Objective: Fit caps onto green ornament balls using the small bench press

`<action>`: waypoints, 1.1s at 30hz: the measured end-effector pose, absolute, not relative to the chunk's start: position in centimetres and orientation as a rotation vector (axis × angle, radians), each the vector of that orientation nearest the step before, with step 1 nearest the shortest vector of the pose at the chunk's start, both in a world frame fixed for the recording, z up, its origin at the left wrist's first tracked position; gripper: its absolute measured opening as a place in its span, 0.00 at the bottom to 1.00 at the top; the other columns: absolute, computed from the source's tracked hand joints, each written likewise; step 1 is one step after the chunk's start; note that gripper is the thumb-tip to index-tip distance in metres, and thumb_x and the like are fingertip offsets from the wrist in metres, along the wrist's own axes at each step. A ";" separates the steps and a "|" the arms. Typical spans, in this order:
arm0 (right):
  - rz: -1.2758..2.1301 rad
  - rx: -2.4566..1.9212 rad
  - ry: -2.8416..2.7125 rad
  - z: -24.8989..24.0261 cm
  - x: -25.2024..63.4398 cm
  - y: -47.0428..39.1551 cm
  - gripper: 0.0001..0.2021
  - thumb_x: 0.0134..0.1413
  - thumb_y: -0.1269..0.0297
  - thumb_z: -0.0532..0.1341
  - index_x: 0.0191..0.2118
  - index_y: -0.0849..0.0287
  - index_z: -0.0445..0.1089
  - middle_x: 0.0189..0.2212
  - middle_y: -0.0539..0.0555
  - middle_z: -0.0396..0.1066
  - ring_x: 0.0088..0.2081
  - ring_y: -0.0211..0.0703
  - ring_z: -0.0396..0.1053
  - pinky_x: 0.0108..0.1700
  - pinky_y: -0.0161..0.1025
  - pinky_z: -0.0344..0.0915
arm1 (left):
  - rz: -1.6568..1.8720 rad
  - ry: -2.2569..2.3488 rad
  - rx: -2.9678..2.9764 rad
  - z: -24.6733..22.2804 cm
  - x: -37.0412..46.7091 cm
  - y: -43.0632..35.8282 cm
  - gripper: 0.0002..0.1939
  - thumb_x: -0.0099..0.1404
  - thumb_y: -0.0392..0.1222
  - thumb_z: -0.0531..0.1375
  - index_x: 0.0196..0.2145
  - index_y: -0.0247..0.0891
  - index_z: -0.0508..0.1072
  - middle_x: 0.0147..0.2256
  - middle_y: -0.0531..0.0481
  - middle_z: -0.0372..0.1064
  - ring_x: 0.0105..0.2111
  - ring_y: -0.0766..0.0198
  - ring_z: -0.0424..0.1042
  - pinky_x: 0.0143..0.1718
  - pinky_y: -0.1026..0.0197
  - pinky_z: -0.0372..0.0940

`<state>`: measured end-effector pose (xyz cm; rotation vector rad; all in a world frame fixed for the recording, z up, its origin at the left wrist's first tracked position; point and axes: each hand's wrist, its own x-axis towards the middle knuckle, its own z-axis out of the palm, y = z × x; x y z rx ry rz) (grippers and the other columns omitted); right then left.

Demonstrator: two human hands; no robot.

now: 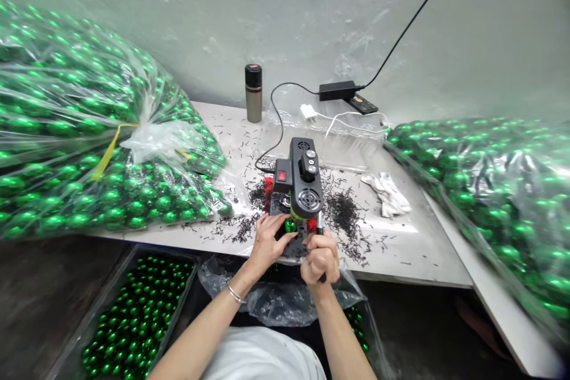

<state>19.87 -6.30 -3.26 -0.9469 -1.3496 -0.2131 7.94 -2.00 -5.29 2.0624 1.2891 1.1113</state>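
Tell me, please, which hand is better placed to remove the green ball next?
Probably the left hand: it is at the green ball under the black machine, while the right hand seems closed on a black handle.

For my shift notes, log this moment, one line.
left hand: at green ball | right hand: gripping black handle | black machine: before wearer

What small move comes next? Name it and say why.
Probably pull the black handle with the right hand: it is closed around that handle, while the left hand is at the shiny green ball beneath the black benchtop machine.
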 end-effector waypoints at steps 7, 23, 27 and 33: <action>-0.268 -0.957 -1.553 -2.9 20.5 -6.3 0.15 0.68 0.65 0.46 0.28 0.55 0.58 0.28 0.48 0.63 0.29 0.36 0.68 0.41 0.43 0.69 | 1.126 1.267 2.073 -5.5 7.8 -2.0 0.15 0.65 0.42 0.64 0.49 0.40 0.75 0.46 0.43 0.78 0.47 0.52 0.75 0.59 0.42 0.59; 0.006 -1.106 -1.296 5.8 19.7 -7.6 0.17 0.64 0.72 0.52 0.22 0.57 0.58 0.24 0.48 0.64 0.26 0.35 0.63 0.29 0.36 0.58 | 1.172 0.937 2.428 -4.9 4.2 -8.9 0.22 0.70 0.42 0.58 0.60 0.36 0.65 0.51 0.39 0.74 0.51 0.53 0.71 0.53 0.48 0.66; -0.001 -1.102 -1.257 4.2 19.4 -7.5 0.18 0.65 0.70 0.51 0.22 0.57 0.58 0.23 0.49 0.64 0.25 0.35 0.63 0.28 0.36 0.57 | 1.226 1.084 2.465 -4.8 2.3 -7.2 0.19 0.71 0.43 0.56 0.57 0.36 0.67 0.50 0.39 0.74 0.51 0.52 0.71 0.52 0.48 0.66; -0.007 -1.086 -1.225 3.5 19.4 -7.3 0.17 0.64 0.69 0.53 0.22 0.58 0.59 0.24 0.49 0.64 0.25 0.36 0.63 0.27 0.36 0.57 | 0.723 2.062 2.309 -0.3 -2.8 5.9 0.18 0.67 0.27 0.48 0.47 0.31 0.74 0.48 0.35 0.73 0.48 0.51 0.70 0.50 0.50 0.64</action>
